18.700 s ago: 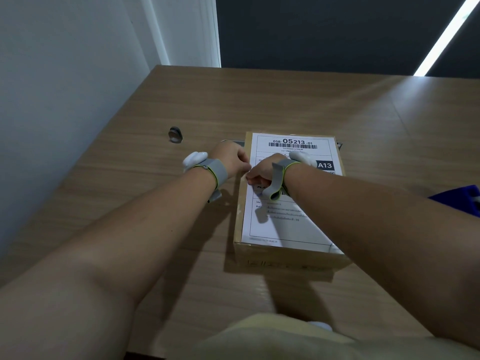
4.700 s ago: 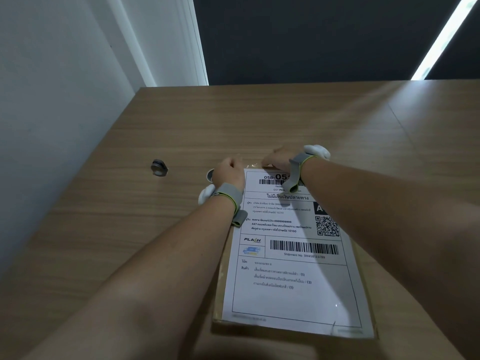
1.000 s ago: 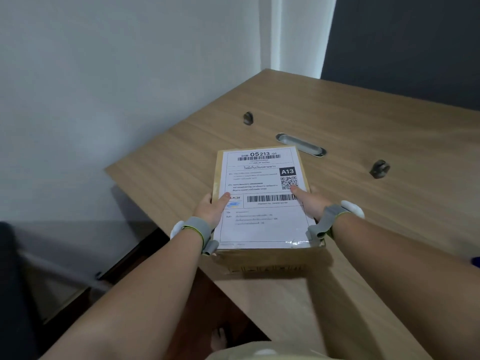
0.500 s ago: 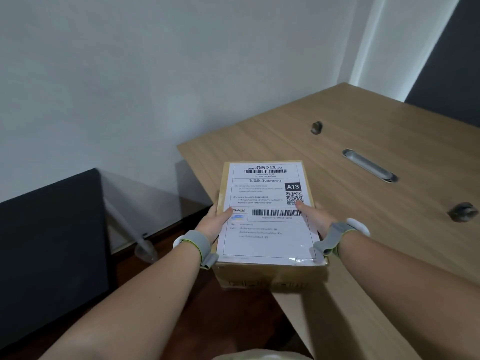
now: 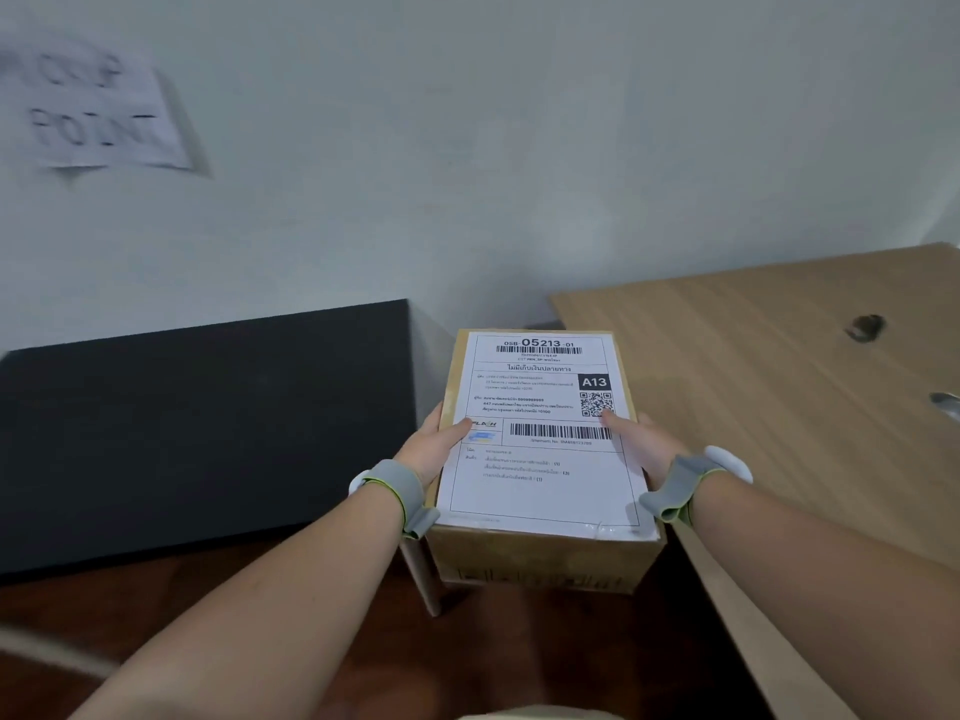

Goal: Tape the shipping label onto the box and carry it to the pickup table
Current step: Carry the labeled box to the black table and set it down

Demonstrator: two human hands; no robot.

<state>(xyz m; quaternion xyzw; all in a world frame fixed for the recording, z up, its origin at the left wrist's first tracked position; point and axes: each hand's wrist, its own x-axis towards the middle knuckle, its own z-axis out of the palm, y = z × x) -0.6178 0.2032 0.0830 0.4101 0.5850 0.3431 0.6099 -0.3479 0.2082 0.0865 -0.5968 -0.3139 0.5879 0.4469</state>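
I hold a brown cardboard box (image 5: 540, 561) in the air between two tables. A white shipping label (image 5: 540, 459) marked A13 covers its top, with clear tape glinting along the near edge. My left hand (image 5: 434, 446) grips the box's left side, thumb lying on the label. My right hand (image 5: 649, 449) grips the right side, thumb pointing at the QR code. Both wrists wear grey bands. My fingers under the box are hidden.
A black table (image 5: 197, 423) stands to the left against the white wall, its grey leg (image 5: 421, 579) just beside the box. A blurred paper sign (image 5: 93, 111) hangs on the wall above it. The wooden table (image 5: 779, 397) lies to the right. Dark wooden floor (image 5: 78, 615) is below.
I have turned left with the box held in both hands. The wooden table has slid to the right of view, and the black table and wall sign have come into view.
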